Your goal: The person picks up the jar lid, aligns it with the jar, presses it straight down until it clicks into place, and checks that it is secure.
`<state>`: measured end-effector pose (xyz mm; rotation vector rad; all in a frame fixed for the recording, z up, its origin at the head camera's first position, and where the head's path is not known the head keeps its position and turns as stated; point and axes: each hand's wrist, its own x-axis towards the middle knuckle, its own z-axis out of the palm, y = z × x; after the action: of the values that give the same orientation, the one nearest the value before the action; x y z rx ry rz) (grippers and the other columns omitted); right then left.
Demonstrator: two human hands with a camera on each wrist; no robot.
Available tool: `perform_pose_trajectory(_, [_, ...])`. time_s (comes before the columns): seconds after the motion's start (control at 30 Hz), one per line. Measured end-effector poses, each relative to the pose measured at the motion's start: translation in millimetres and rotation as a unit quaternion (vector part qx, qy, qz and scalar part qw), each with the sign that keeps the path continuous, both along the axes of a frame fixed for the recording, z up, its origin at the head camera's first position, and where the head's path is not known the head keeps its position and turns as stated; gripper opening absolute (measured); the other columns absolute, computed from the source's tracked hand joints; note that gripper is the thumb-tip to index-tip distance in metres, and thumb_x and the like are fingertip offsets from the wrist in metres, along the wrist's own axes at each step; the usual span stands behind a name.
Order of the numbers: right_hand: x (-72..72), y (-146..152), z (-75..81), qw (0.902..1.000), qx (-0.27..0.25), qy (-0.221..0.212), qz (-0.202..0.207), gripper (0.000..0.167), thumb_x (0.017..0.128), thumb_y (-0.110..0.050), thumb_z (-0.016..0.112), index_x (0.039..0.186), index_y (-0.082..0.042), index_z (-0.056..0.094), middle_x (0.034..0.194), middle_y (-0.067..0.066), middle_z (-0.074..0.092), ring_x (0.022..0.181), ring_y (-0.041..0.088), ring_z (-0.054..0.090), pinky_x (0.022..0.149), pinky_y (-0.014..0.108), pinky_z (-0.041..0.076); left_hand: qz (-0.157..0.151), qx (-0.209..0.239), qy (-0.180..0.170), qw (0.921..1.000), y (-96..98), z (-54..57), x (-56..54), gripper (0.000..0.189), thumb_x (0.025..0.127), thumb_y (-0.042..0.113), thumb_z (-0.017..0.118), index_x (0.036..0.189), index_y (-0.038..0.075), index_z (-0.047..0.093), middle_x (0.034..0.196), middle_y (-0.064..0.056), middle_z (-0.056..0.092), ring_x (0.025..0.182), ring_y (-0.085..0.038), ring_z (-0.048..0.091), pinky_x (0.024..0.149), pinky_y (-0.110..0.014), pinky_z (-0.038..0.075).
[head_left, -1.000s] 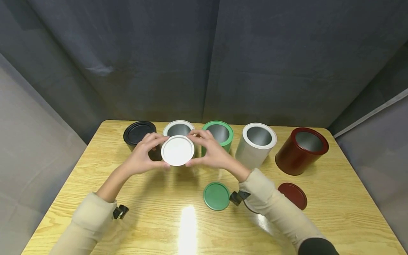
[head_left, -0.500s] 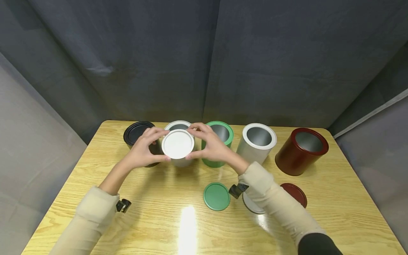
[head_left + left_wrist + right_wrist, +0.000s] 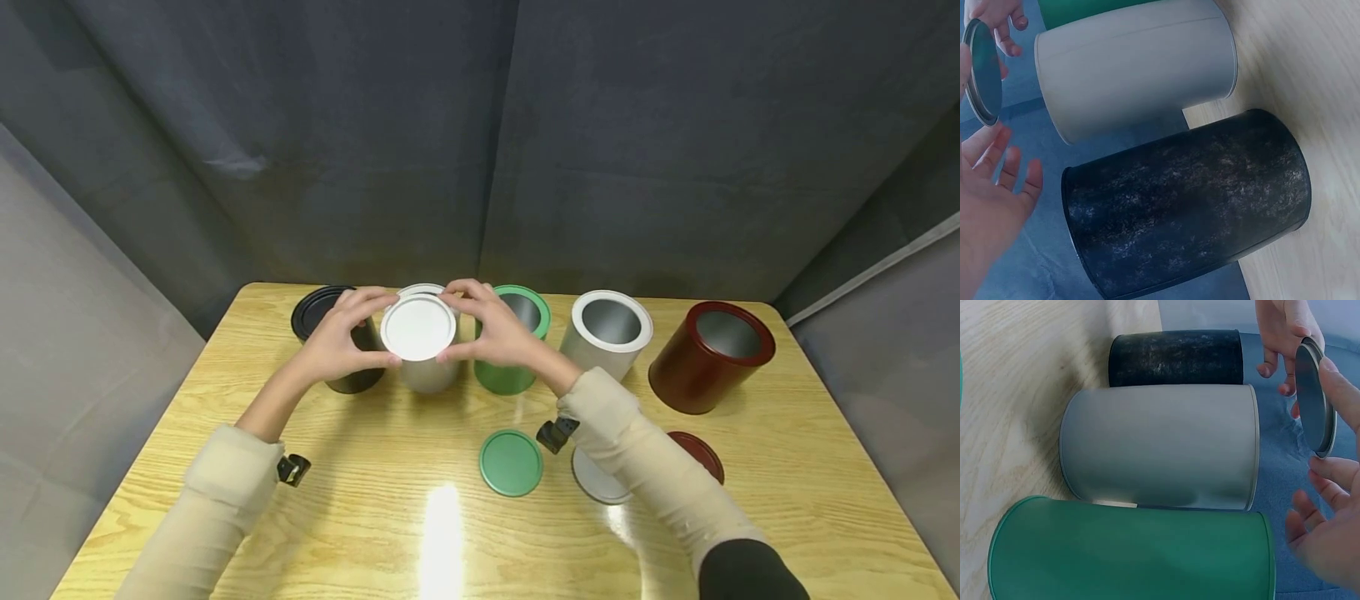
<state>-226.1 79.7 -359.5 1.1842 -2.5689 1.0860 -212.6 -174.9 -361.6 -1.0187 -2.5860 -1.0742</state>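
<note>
A round white lid [image 3: 418,327] is held level by both hands, pinched at its edge from either side. My left hand [image 3: 341,337] grips its left side with thumb in front and fingers behind; my right hand [image 3: 497,333] mirrors that on the right. Below and behind the lid stands a white can [image 3: 429,377], whose rim shows past the lid's far edge. Both wrist views show a gap between the lid [image 3: 1314,400] and the top of the white can [image 3: 1163,447]. In these views the lid's underside looks grey and metallic.
Left of the white can is a black can [image 3: 358,379] with a black lid. To its right stand open green [image 3: 504,377], white [image 3: 600,354] and dark red [image 3: 693,367] cans. A green lid [image 3: 511,462], a white lid [image 3: 596,479] and a dark red lid [image 3: 701,454] lie in front.
Both hands have moved the white lid away from me, so it now covers most of the white can's opening in the head view. The cans have stayed where they were.
</note>
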Motion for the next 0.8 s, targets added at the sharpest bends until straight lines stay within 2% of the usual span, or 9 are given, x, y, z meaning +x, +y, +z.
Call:
perform_pose_trajectory(0.2, [-7.2,-0.5,1.5,1.0,0.001,-0.005,-0.004,0.073,0.065,-0.027,0.082,0.126,0.001,0.053,0.126,0.012,0.045,0.111,0.028,0.038,0.091,0.042,0.034,-0.002,-0.005,0.008,1.0,-0.5,1.3,-8.5,0.075,0.061,0.019,0.085,0.127,0.002,0.052,0.126,-0.011,0.048,0.107,-0.028,0.039,0.082,-0.043,0.034])
perform_pose_trajectory(0.47, [-16.2,-1.7,3.3,0.9992,0.02,-0.033,-0.011,0.071,0.068,-0.028,0.081,0.127,-0.001,0.053,0.127,0.011,0.044,0.112,0.027,0.036,0.091,0.042,0.034,0.005,-0.022,-0.017,0.9996,-0.9,6.0,-15.0,0.074,0.063,0.021,0.084,0.127,0.003,0.051,0.127,-0.012,0.046,0.108,-0.03,0.037,0.083,-0.046,0.034])
perform_pose_trajectory(0.8, [-26.8,-5.0,3.6,0.9978,0.041,-0.05,-0.016,0.073,0.067,-0.029,0.081,0.128,-0.001,0.051,0.128,0.01,0.043,0.114,0.027,0.035,0.094,0.041,0.032,0.01,-0.032,-0.027,0.9991,-2.3,6.0,-23.2,0.073,0.064,0.02,0.083,0.126,0.0,0.051,0.126,-0.014,0.046,0.11,-0.032,0.036,0.089,-0.051,0.031])
